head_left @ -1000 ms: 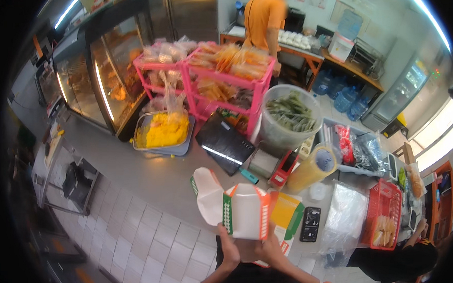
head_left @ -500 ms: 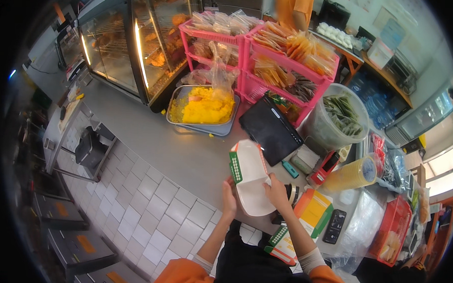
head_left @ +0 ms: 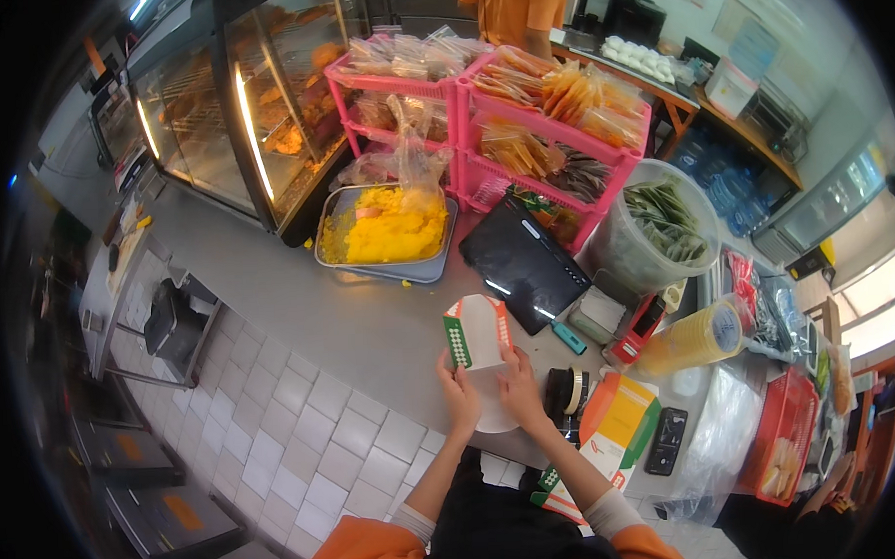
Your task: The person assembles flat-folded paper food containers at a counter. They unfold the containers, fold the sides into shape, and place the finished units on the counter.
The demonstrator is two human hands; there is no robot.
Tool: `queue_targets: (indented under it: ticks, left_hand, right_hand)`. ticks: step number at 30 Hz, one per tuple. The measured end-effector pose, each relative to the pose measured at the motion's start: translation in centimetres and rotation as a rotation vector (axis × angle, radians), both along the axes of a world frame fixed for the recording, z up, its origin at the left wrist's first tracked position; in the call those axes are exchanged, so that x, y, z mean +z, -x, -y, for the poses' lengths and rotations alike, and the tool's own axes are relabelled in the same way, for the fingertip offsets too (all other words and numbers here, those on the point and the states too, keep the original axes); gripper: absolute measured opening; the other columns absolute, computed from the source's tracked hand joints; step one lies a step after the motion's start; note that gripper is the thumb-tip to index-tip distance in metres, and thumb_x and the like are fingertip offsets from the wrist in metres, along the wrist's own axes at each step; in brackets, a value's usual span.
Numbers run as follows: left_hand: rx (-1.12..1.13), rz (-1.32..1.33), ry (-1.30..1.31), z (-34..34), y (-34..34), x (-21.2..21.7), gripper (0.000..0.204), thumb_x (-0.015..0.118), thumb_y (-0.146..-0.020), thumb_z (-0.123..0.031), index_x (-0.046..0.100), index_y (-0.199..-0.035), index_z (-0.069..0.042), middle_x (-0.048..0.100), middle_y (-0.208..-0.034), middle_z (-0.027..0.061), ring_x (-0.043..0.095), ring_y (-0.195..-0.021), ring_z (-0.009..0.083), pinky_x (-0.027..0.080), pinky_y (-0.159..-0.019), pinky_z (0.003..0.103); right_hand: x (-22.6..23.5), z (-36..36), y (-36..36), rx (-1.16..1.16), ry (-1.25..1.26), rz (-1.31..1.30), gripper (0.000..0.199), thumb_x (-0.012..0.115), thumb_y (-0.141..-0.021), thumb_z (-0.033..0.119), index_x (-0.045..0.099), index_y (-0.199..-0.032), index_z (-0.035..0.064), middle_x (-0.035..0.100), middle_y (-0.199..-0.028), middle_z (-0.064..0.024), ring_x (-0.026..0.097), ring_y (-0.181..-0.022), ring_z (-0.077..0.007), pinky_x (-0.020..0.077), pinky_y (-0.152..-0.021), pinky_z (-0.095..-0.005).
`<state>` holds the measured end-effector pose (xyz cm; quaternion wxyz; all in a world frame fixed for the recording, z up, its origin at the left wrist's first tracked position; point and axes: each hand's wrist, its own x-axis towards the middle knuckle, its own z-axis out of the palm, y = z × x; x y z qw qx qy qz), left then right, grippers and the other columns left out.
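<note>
A paper food box [head_left: 485,329], white inside with green and orange patterned sides, is held between both hands at the counter's front edge. My left hand [head_left: 460,393] grips its left side, with the thumb toward the green panel. On the opposite side, my right hand [head_left: 520,386] holds the wall near the orange panel. The far half of the box stands up as walls, while the near part slopes down between my wrists. Beside my right forearm lie flat printed cartons [head_left: 622,419] in orange, yellow, green and white. A dark round container [head_left: 560,392] sits between them and my right hand.
Beyond the box, a metal tray holds yellow rice [head_left: 399,236] and a plastic bag. A black tablet-like device [head_left: 524,261] leans near pink racks [head_left: 560,128] of packets. To the right are a bucket [head_left: 653,223], stacked cups [head_left: 694,338], a phone [head_left: 666,441] and a red basket [head_left: 780,428].
Both hands have shifted along the box's sides, and the right hand has moved left. The box is now narrower, its far walls more upright. My view has moved slightly.
</note>
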<state>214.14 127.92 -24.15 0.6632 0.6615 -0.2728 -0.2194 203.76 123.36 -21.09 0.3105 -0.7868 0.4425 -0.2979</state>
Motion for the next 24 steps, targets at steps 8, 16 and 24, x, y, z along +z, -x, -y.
queue_targets:
  ticks: [8, 16, 24]
  left_hand:
    - [-0.219, 0.264, -0.159, -0.9, -1.1, 0.3, 0.031, 0.043, -0.099, -0.014, 0.054, -0.127, -0.005, 0.056, -0.107, 0.0171, 0.056, -0.094, 0.0242, 0.043, -0.085, 0.034]
    - [-0.18, 0.416, -0.218, -0.7, -0.3, 1.3, 0.031, 0.056, -0.093, -0.021, 0.059, -0.122, -0.01, 0.053, -0.102, 0.0165, 0.055, -0.093, 0.0323, 0.043, -0.083, 0.038]
    - [-0.193, 0.405, -0.232, -0.8, -0.5, 1.5, 0.032, 0.056, -0.093, -0.025, 0.059, -0.122, -0.011, 0.053, -0.102, 0.0166, 0.054, -0.095, 0.0329, 0.042, -0.085, 0.038]
  right_hand:
    - [0.5, 0.4, -0.1, -0.02, -0.121, -0.137, 0.046, 0.043, -0.089, 0.001, 0.046, -0.132, 0.0156, 0.043, -0.134, -0.022, 0.05, -0.114, -0.0421, 0.045, -0.093, -0.0441]
    - [-0.1, 0.1, 0.1, -0.082, -0.097, -0.088, 0.041, 0.045, -0.086, 0.002, 0.049, -0.126, 0.0101, 0.046, -0.133, -0.0197, 0.053, -0.112, -0.04, 0.0465, -0.091, -0.0441]
    - [-0.7, 0.7, 0.2, -0.059, 0.226, -0.013, 0.052, 0.054, -0.08, -0.001, 0.048, -0.13, 0.0099, 0.05, -0.128, -0.0156, 0.047, -0.119, -0.0347, 0.0391, -0.098, -0.0431]
